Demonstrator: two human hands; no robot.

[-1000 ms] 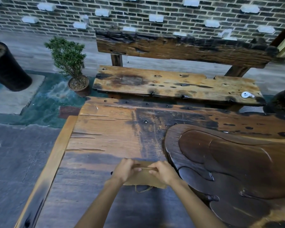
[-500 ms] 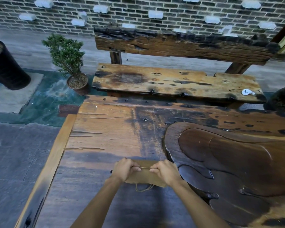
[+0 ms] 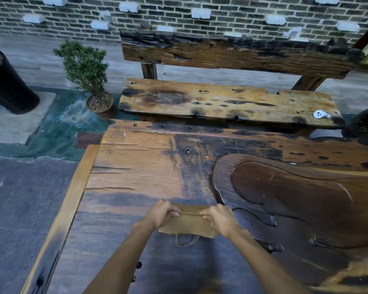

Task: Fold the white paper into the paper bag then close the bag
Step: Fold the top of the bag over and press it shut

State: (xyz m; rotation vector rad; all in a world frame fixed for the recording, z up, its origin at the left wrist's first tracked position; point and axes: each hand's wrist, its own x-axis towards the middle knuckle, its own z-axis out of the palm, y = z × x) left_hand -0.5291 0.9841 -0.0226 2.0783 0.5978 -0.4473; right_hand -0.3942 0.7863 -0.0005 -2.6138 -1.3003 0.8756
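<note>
Between both hands, paper bag [image 3: 187, 224], contents unseen.

Brown paper bag [image 3: 187, 224] lay flat on the wooden table [image 3: 132, 166], near its front edge and just left of the dark carved tray [image 3: 306, 198]. Its far portion was folded over toward the near side, the fold edge showing as a thin pale line across its width. A twine handle [image 3: 186, 240] looped out from the near edge onto the tabletop. White paper could not be seen.
</note>
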